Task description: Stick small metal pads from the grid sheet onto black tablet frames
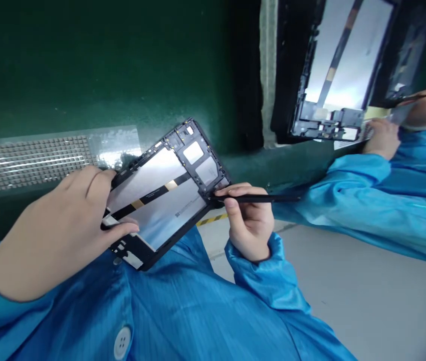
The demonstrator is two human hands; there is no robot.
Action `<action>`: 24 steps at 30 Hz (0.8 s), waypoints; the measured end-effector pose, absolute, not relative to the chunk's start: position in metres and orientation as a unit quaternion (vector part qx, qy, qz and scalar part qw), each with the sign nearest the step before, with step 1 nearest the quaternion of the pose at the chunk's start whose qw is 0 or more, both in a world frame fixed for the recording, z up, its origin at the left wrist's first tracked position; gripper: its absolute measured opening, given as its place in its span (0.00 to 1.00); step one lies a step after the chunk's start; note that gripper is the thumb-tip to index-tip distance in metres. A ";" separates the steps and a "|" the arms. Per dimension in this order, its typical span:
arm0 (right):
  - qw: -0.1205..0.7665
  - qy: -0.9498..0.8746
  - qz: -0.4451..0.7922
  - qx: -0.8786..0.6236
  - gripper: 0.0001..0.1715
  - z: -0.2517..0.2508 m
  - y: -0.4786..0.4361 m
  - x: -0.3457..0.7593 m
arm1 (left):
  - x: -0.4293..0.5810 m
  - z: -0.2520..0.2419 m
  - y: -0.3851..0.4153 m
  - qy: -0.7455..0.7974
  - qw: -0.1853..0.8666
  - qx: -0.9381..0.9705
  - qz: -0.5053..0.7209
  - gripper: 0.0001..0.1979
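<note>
Tilted in front of my body is an opened tablet frame (pixel 171 208), its silvery inner face up, with a dark flat cable (pixel 153 196) running along it. My left hand (pixel 62 225) grips its left end, thumb on the inner face and fingers over the far edge. Between the thumb and fingers of my right hand (pixel 250 218) is a pair of black tweezers (pixel 265 198). Their tip meets the frame's right corner near the black bracket. Whether the tip pinches a small part there, I cannot tell.
A plastic sheet with rows of small pieces (pixel 36 163) lies on the green table (pixel 103 60). At right, a second opened tablet frame (pixel 346 65) rests on a black mat. A co-worker's hands (pixel 382 138) and blue sleeves are close by. Grey floor (pixel 333 281) shows below.
</note>
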State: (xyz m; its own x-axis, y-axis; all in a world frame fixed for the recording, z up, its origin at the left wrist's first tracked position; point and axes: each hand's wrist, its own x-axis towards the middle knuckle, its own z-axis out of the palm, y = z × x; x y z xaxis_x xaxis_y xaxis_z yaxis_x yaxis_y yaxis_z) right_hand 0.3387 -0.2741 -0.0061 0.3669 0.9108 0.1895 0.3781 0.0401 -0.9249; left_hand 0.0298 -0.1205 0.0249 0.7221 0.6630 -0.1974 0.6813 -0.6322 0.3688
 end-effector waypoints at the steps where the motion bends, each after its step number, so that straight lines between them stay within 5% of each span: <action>1: 0.516 -0.505 0.253 -0.643 0.09 -0.007 -0.275 0.339 | 0.030 0.025 -0.121 0.375 0.210 0.903 -0.024 0.46; 12: 0.512 -0.507 0.107 -0.685 0.07 -0.003 -0.288 0.337 | 0.027 0.014 -0.116 0.380 0.253 0.890 0.005 0.51; 16: 0.428 -0.485 0.269 -0.714 0.06 0.003 -0.323 0.304 | 0.038 0.011 -0.136 0.371 0.314 0.869 0.094 0.47; 18: 0.390 -0.479 0.364 -0.697 0.17 0.005 -0.335 0.278 | 0.045 0.015 -0.150 0.376 0.342 0.849 0.146 0.38; 20: 0.447 -0.404 0.366 -0.709 0.29 0.010 -0.332 0.259 | 0.048 0.020 -0.156 0.370 0.342 0.844 0.186 0.33; 24: 0.568 -0.259 0.354 -0.697 0.28 0.031 -0.249 0.262 | 0.036 0.021 -0.121 0.371 0.333 0.809 0.313 0.30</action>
